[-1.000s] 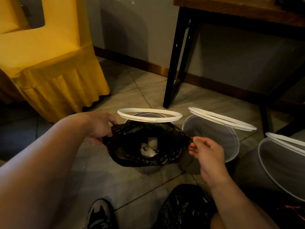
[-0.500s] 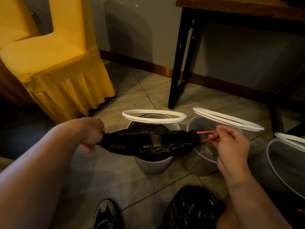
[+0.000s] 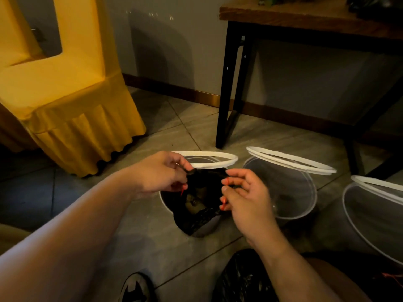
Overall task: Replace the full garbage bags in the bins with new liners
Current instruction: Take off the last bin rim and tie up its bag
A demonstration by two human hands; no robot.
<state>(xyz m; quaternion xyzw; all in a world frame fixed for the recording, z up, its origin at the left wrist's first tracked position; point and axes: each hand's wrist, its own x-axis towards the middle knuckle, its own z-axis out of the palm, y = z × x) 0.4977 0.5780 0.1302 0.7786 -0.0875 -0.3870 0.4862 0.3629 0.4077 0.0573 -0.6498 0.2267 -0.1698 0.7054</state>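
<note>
Two hands meet over the left bin. L hand reaches in w/ the forearm stretched; its fingertips pinch the upper edge of the black bag. R hand, wrist bent, pinches the red drawstring betw. thumb & forefinger, other fingers loosely curled. The bag sits inside the left bin, mouth partly open. Count: 3 bins in a row, incl. middle bin & right bin; 3 white rings, each raised over its bin; a 2nd bag lies on the floor beside 1 shoe.

Bare floor left of bin, raised ring behind, second bin crowding right
</note>
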